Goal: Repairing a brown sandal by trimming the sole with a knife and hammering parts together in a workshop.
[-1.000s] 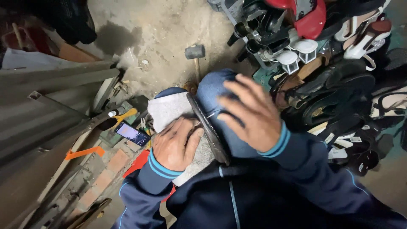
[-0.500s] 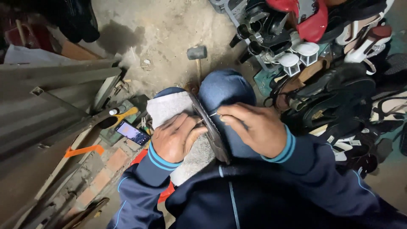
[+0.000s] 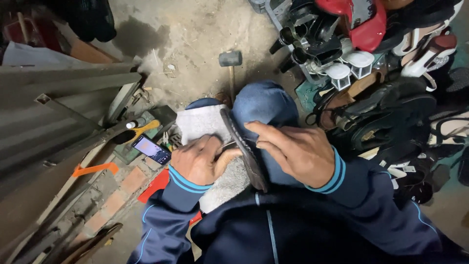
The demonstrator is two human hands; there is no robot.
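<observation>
A dark, thin shoe sole (image 3: 254, 171) stands on edge across my blue-trousered knees (image 3: 266, 105). My left hand (image 3: 195, 164) is closed around a thin metal tool (image 3: 227, 144) whose tip touches the sole's left side. It rests on a white cloth (image 3: 198, 122) spread over my left thigh. My right hand (image 3: 300, 154) lies over the sole from the right. Its fingers press the sole's top edge and hold it against my knee.
A hammer (image 3: 230, 59) lies on the concrete floor ahead. To the left are a lit phone (image 3: 151, 149), a yellow-handled brush (image 3: 140, 131), grey metal sheets (image 3: 49, 107), an orange strap (image 3: 95, 169) and bricks (image 3: 122, 188). A pile of shoes and sandals (image 3: 381, 98) fills the right side.
My right hand came down from above the knee and now grips the sole's top edge. My left hand stayed on the cloth, with the tool now against the sole.
</observation>
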